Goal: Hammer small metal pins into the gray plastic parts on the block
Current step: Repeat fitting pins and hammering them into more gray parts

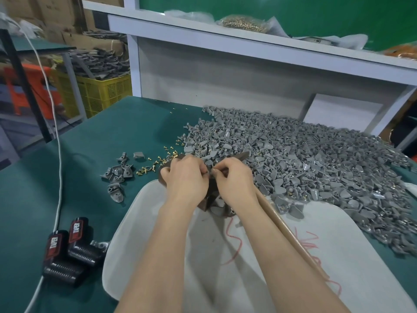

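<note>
Both hands meet over the dark brown block (207, 201), which stands at the near edge of the gray parts heap (316, 159) and on the far rim of a white bag (225, 256). The left hand (186, 178) has its fingers curled over the block's top, gripping it; a corner of the block shows past the thumb. The right hand (234, 178) has thumb and forefinger drawn narrow, pinching what looks like a small brass pin (214, 171) right where the two hands' fingertips touch, though it is almost too small to tell. A gray part seated on the block sits just under those fingertips, mostly hidden. A wooden hammer handle (291, 233) runs beneath the right forearm. Loose pins (153, 164) lie scattered on the green mat (90, 143) left of the hands, near a few stray gray parts (117, 175). Two black battery packs (70, 251) lie nearer the person, on the left.
</note>
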The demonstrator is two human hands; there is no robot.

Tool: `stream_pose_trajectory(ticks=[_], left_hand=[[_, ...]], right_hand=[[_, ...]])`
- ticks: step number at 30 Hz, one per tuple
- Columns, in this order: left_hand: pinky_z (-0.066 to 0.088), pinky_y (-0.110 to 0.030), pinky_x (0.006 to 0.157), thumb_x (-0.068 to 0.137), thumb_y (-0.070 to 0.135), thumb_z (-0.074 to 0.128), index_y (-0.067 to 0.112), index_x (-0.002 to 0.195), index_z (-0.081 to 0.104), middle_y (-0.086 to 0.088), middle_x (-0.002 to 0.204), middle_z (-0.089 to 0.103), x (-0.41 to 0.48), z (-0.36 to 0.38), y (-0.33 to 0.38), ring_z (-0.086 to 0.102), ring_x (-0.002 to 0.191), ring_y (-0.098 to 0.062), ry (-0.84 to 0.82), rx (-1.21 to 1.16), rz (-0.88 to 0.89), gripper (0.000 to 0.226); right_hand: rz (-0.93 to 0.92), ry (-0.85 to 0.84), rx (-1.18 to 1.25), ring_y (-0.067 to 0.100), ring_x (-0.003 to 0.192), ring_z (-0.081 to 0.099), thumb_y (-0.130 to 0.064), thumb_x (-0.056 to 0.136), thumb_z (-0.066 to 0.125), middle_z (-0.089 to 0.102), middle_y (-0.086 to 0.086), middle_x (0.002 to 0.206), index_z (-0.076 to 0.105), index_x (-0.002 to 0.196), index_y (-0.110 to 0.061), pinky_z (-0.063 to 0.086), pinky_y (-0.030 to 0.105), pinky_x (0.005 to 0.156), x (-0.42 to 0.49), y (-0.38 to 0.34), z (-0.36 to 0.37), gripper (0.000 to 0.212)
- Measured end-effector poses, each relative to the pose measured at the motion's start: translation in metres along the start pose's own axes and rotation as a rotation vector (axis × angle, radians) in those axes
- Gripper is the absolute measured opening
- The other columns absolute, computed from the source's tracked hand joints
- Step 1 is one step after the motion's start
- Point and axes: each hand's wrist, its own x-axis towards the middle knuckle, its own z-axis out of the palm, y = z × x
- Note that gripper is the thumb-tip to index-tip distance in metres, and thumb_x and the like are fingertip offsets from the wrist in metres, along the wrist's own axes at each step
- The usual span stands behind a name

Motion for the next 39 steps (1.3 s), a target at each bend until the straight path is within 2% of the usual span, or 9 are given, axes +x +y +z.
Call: stream_pose_trajectory(ticks=[8,11,18,25,29,32,35,37,39], left_hand=[[0.023,-0.034,0.082,0.087,0.021,0.057,0.026,0.079,0.064,0.004,0.100,0.063,0.001,-0.001,0.000,0.045,0.107,-0.027,0.000,0.017,0.018,0.012],[0.020,-0.034,0.080,0.087,0.019,0.055,0.022,0.081,0.065,0.002,0.100,0.061,0.001,-0.001,0.000,0.044,0.107,-0.028,0.000,0.031,0.030,0.012],[0.020,-0.034,0.079,0.087,0.018,0.054,0.020,0.083,0.066,0.000,0.102,0.059,0.001,-0.001,0.001,0.043,0.107,-0.027,-0.005,0.075,0.046,0.013],[0.024,-0.036,0.084,0.085,0.014,0.052,0.019,0.089,0.068,-0.001,0.108,0.059,0.001,-0.001,0.001,0.043,0.109,-0.028,-0.017,0.098,0.052,0.016],[0.020,-0.034,0.080,0.085,0.016,0.053,0.018,0.088,0.068,0.000,0.106,0.059,0.001,-0.001,0.001,0.043,0.109,-0.028,-0.018,0.080,0.046,0.015],[0.021,-0.035,0.081,0.086,0.019,0.055,0.018,0.083,0.066,0.001,0.102,0.059,0.000,-0.002,0.000,0.043,0.107,-0.028,-0.018,0.042,0.029,0.011],[0.023,-0.035,0.083,0.084,0.016,0.057,0.023,0.072,0.060,0.004,0.097,0.061,-0.001,-0.003,0.000,0.045,0.105,-0.026,-0.014,0.001,0.018,0.015],[0.022,-0.035,0.081,0.084,0.014,0.057,0.026,0.070,0.059,0.005,0.094,0.063,-0.001,-0.003,0.000,0.045,0.103,-0.026,-0.010,-0.021,0.012,0.019],[0.021,-0.035,0.081,0.084,0.014,0.057,0.027,0.070,0.058,0.004,0.094,0.064,-0.001,-0.002,0.001,0.046,0.103,-0.026,-0.010,-0.028,0.010,0.019]], right_hand=[[-0.015,-0.017,-0.081,0.021,0.093,0.056,-0.014,0.090,0.056,0.060,0.003,0.097,0.064,0.085,-0.013,0.043,0.035,0.087,-0.001,-0.004,-0.001,0.009],[-0.051,-0.035,-0.192,0.022,0.096,0.055,-0.015,0.092,0.054,0.057,0.004,0.103,0.064,0.091,-0.012,0.037,0.028,0.080,0.001,-0.008,-0.003,0.011],[-0.079,-0.053,-0.310,0.024,0.096,0.055,-0.011,0.090,0.052,0.056,0.006,0.106,0.061,0.089,-0.013,0.027,0.023,0.068,0.002,-0.014,-0.006,0.010],[-0.164,-0.033,-0.419,0.025,0.092,0.058,-0.004,0.091,0.049,0.055,0.005,0.106,0.059,0.091,-0.011,0.034,0.028,0.069,0.000,-0.019,-0.005,0.012],[-0.169,-0.024,-0.399,0.024,0.090,0.057,-0.003,0.091,0.049,0.053,0.002,0.100,0.059,0.089,-0.011,0.032,0.026,0.067,0.000,-0.018,-0.005,0.014],[-0.148,-0.061,-0.328,0.022,0.090,0.057,-0.006,0.091,0.051,0.049,-0.002,0.094,0.061,0.085,-0.013,0.036,0.026,0.069,0.001,-0.015,-0.007,0.013],[-0.051,-0.076,-0.154,0.015,0.090,0.055,-0.020,0.093,0.055,0.056,0.000,0.107,0.068,0.102,-0.016,0.045,0.026,0.080,0.005,-0.002,-0.020,0.016],[0.053,-0.067,-0.210,0.011,0.083,0.054,-0.033,0.093,0.053,0.057,0.000,0.110,0.061,0.115,-0.020,0.044,0.020,0.069,0.006,0.016,-0.034,0.027],[0.193,-0.174,-0.436,0.014,0.074,0.058,-0.042,0.092,0.054,0.060,0.001,0.097,0.058,0.110,-0.015,0.047,0.023,0.059,0.002,0.032,-0.044,0.032]])
